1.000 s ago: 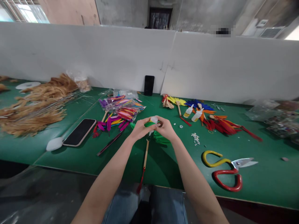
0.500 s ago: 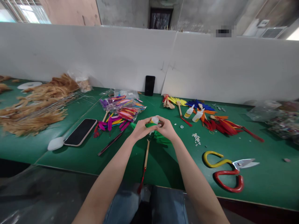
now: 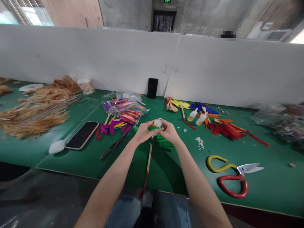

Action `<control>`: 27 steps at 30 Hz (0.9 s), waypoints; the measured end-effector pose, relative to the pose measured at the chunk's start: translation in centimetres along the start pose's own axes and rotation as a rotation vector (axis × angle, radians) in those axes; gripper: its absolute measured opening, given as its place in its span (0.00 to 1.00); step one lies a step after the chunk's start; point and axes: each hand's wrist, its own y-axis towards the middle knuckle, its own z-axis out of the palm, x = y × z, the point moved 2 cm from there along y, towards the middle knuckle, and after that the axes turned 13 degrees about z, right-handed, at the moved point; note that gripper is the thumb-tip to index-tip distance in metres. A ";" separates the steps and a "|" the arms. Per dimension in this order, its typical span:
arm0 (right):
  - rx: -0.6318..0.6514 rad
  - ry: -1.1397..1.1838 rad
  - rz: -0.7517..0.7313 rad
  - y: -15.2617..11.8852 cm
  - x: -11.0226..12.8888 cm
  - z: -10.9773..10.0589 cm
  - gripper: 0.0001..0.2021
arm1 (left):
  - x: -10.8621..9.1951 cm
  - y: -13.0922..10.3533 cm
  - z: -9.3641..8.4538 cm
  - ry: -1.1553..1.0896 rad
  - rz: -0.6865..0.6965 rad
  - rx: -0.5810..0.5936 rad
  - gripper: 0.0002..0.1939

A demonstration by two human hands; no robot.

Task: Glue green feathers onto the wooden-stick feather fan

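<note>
Both my hands meet over the middle of the table, fingers curled close together. My left hand (image 3: 143,132) pinches a bright green feather (image 3: 152,128), its fingers closed. My right hand (image 3: 169,132) is closed at a small white-and-yellow glue bottle (image 3: 157,123), whose round white end faces up between the two hands. Its nozzle is hidden. Below the hands spreads a green feather fan (image 3: 165,142). Its thin wooden handle (image 3: 149,158) points toward me, and a red tassel (image 3: 143,190) hangs over the table edge.
Scissors (image 3: 237,171) with yellow and red handles lie at right, near small white beads (image 3: 199,143). Two more glue bottles (image 3: 200,119) and finished feather fans (image 3: 230,129) lie behind. At left are a phone (image 3: 82,135), bagged colourful feathers (image 3: 127,109) and brown fibre bundles (image 3: 47,101).
The view has tilted up slightly. My hands stay nearly in place, with the glue bottle's white end shifted very little between them.
</note>
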 end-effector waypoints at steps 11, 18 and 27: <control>-0.029 -0.044 -0.012 -0.2 0.5 -0.4 0.18 | -0.2 0.0 0.4 -0.081 0.009 -0.017 0.27; -0.046 -0.087 -0.012 -0.3 0.8 -0.6 0.18 | 0.1 0.0 0.7 -0.136 0.018 -0.023 0.27; -0.075 -0.128 -0.018 -0.4 1.2 -0.9 0.17 | -0.1 0.0 0.7 -0.108 0.006 -0.010 0.28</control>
